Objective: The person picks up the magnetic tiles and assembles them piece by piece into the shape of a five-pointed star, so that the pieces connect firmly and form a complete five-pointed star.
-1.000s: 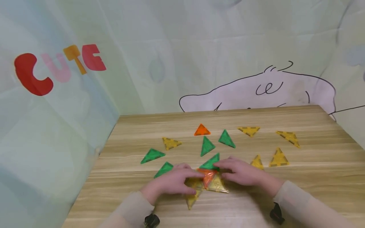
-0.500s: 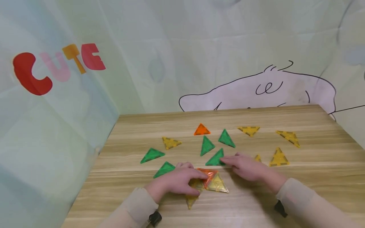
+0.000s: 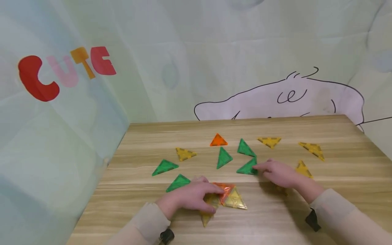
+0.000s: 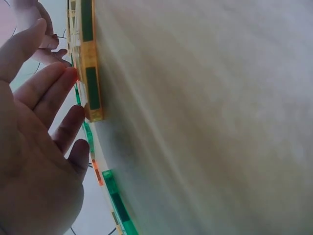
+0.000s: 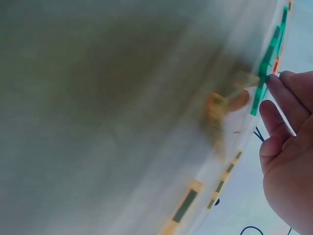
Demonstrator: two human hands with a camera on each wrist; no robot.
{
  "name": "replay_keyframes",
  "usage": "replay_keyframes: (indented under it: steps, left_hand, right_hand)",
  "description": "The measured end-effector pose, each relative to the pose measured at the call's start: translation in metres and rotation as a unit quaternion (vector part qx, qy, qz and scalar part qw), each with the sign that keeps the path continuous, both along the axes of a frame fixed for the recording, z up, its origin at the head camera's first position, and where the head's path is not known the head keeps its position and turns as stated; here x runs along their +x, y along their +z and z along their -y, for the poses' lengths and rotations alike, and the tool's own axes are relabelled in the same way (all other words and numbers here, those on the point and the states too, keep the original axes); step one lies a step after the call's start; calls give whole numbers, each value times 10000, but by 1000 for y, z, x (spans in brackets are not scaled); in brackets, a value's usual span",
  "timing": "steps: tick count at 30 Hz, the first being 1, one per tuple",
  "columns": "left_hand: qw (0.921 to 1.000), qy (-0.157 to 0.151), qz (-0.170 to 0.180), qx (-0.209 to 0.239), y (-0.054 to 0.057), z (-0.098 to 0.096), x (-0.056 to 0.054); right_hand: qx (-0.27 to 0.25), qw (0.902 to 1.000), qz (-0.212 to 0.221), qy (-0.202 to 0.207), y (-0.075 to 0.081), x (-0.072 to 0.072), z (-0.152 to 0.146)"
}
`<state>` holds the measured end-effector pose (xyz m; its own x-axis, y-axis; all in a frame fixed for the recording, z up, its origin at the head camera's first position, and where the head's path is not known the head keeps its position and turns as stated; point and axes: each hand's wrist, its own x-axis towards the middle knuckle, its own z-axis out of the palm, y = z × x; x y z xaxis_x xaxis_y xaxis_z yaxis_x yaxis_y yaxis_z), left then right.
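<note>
My left hand (image 3: 194, 194) lies over a small cluster of translucent triangular magnetic tiles, fingertips on the red-orange tile (image 3: 226, 190). Beside that tile is a yellow tile (image 3: 235, 200), and another yellow tile (image 3: 206, 219) is partly hidden under the hand. In the left wrist view, the fingers extend along a yellow tile's edge (image 4: 89, 58). With its fingertips my right hand (image 3: 281, 173) touches a green tile (image 3: 246, 167), whose top corner meets a second green tile (image 3: 245, 148). The right wrist view shows those fingertips against the green tile's edge (image 5: 264, 73).
Loose triangles lie around: green ones (image 3: 224, 158) at the middle and left, an orange one (image 3: 218, 140) at the back, several yellow ones (image 3: 270, 142) mostly to the right. A yellow tile (image 3: 304, 169) is partly behind the right hand. A patterned cloth (image 3: 159, 85) hangs behind the table.
My right hand has slid the green tile away from the cluster, rightward and slightly back, up to the other green tile. The left hand has stayed on the cluster.
</note>
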<state>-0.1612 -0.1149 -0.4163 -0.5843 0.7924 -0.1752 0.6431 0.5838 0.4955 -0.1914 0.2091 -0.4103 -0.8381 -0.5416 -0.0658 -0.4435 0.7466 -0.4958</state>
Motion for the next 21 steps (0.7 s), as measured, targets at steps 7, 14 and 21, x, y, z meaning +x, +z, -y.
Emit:
replay_keyframes:
  steps: [7, 14, 21]
  left_hand:
    - [9997, 46, 233, 58, 2, 4, 3]
    - [9999, 11, 76, 89, 0, 5, 5]
    - [9999, -43, 73, 103, 2, 6, 9]
  right_hand:
    - [-576, 9973, 444, -111, 12, -30, 20]
    - [-658, 9971, 328, -190, 21, -63, 60]
    - [-125, 9978, 463, -462, 21, -90, 99]
